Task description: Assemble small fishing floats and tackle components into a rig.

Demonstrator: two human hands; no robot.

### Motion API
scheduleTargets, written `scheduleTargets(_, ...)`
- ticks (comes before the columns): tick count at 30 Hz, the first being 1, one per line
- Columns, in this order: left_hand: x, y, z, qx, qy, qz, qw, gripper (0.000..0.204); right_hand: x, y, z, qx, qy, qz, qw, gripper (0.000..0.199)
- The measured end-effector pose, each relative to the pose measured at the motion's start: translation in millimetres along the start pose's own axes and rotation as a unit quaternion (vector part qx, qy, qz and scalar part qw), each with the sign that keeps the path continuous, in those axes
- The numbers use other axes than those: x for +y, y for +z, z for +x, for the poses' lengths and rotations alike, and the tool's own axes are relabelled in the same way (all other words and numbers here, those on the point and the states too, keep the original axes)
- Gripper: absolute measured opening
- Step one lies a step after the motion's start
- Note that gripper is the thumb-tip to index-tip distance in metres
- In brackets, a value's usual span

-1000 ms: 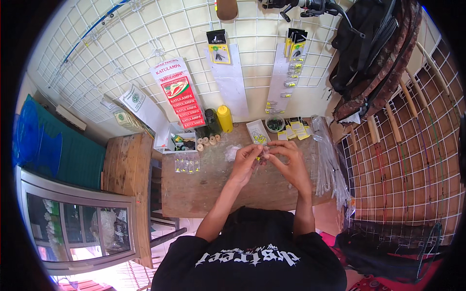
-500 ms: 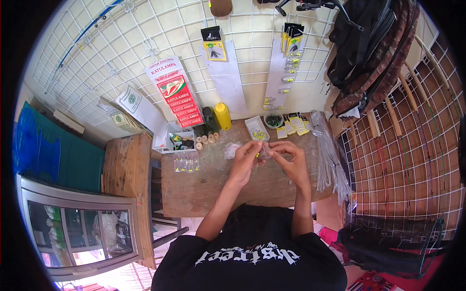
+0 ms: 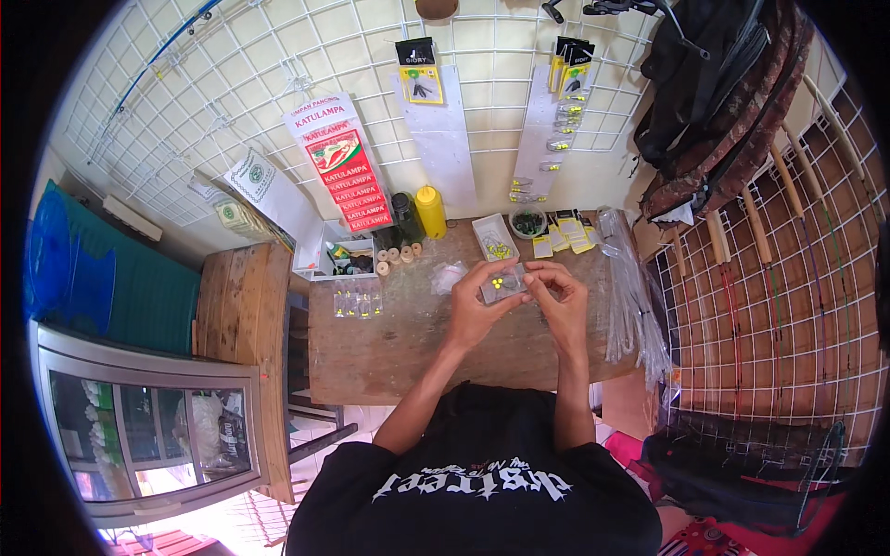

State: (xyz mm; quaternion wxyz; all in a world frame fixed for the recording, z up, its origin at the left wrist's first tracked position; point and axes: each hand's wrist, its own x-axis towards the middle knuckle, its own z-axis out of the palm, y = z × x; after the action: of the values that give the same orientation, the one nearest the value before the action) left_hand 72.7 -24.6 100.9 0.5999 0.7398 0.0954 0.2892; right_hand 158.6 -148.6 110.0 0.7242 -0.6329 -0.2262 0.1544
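A small clear plastic bag (image 3: pixel 505 289) with a few yellow pieces inside is stretched between my two hands over the table. My left hand (image 3: pixel 473 311) grips its left side, the fingers curled around the top edge. On the other side, my right hand (image 3: pixel 562 302) pinches the bag's right edge between thumb and fingers. Just beyond my hands stands a white tray (image 3: pixel 484 229) holding small yellow-headed pieces. Crumpled clear plastic (image 3: pixel 448 277) lies left of my left hand. Several filled small bags (image 3: pixel 358 299) lie in a row farther left.
At the back are a yellow squeeze bottle (image 3: pixel 430 213), pale round spools (image 3: pixel 394 258), a divided white box (image 3: pixel 313 275), a round tub (image 3: pixel 527 223) and yellow cards (image 3: pixel 569 233). Long plastic sleeves (image 3: pixel 626 287) hang over the right edge. A backpack (image 3: pixel 714 130) hangs at upper right.
The bag has turned flatter toward me, so the yellow pieces inside show clearly. My hands have tilted with it, and the whole view has shifted slightly.
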Motion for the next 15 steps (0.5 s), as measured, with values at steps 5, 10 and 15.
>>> scheduleTargets(5, -1.3, -1.3, -0.8, -0.01, -0.045, -0.059, 0.997, 0.049, -2.0, -0.9, -1.4, -0.032, -0.032, -0.015, 0.999, 0.01)
scheduleTargets(10, 3.9, -1.4, 0.8, -0.02, -0.007, -0.081, 0.996, 0.05, -7.0, -2.1, -2.0, -0.053, -0.04, -0.013, 0.998, 0.021)
scheduleTargets(15, -0.3, -1.5, -0.3, -0.037, 0.0, -0.084, 0.996, 0.051, -8.2, -1.9, -1.9, -0.073, -0.065, -0.038, 0.994, 0.026)
